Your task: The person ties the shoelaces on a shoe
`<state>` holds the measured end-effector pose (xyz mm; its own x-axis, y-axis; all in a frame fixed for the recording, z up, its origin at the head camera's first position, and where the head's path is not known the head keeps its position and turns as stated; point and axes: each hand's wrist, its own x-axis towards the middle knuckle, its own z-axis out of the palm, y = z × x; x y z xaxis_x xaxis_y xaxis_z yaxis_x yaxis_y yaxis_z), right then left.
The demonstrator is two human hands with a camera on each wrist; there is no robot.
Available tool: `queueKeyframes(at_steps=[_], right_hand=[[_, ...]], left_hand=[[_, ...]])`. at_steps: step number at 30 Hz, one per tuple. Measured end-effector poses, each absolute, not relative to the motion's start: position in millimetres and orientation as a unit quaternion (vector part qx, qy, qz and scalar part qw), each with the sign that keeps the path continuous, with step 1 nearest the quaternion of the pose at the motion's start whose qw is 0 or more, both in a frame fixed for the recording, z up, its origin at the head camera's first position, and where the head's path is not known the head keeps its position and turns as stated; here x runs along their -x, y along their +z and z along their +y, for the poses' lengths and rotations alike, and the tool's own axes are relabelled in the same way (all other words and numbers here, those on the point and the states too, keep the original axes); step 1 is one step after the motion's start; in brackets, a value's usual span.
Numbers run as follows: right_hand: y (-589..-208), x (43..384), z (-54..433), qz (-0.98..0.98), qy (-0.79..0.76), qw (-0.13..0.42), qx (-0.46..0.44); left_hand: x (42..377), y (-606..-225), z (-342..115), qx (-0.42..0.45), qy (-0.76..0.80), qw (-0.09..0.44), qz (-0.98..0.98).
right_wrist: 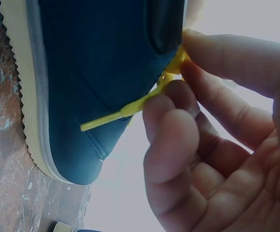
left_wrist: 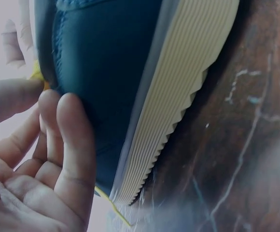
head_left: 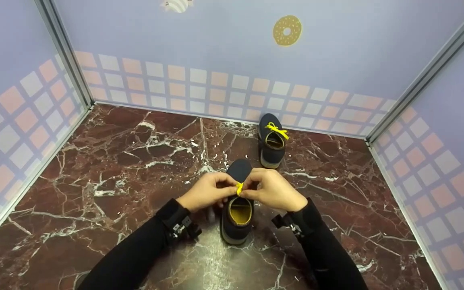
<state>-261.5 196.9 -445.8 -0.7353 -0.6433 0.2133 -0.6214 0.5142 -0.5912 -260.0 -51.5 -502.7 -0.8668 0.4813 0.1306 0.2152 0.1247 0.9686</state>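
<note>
A dark shoe (head_left: 234,233) with a yellow lining stands on the floor, its toe pointing away from me. Over its tongue, my left hand (head_left: 206,192) and right hand (head_left: 275,190) pinch the yellow shoelace (head_left: 239,188) from opposite sides, thumbs and forefingers almost meeting. In the right wrist view, the lace's tipped end (right_wrist: 101,121) hangs free along the shoe's side below my fingers. From the left wrist, the other lace end (left_wrist: 113,208) trails past the ribbed cream sole (left_wrist: 164,96). My hands hide most of the knot.
A matching dark shoe (head_left: 271,157), its yellow lace (head_left: 277,131) tied in a bow, stands farther off near the back wall (head_left: 232,40). Side panels with metal corner posts (head_left: 65,52) enclose the reddish-brown marbled floor (head_left: 135,173).
</note>
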Motion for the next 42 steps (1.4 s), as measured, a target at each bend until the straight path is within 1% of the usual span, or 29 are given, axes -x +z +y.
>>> queueKeyframes(at_steps=[4, 8, 28, 42], right_hand=[[-445.5, 262.2, 197.1, 0.873, -0.327, 0.018, 0.363], [-445.0, 262.5, 197.6, 0.874, -0.323, 0.016, 0.364], [-444.4, 261.4, 198.9, 0.87, -0.329, 0.033, 0.365], [-447.3, 262.8, 199.2, 0.862, -0.334, 0.019, 0.38]], left_hand=[[263.1, -503.8, -56.2, -0.245, 0.615, 0.123, 0.74], [264.0, -503.9, -58.1, -0.252, 0.612, 0.128, 0.739], [260.3, -504.7, -52.9, -0.243, 0.617, 0.11, 0.741], [260.4, -503.7, -51.4, -0.242, 0.612, 0.106, 0.746]])
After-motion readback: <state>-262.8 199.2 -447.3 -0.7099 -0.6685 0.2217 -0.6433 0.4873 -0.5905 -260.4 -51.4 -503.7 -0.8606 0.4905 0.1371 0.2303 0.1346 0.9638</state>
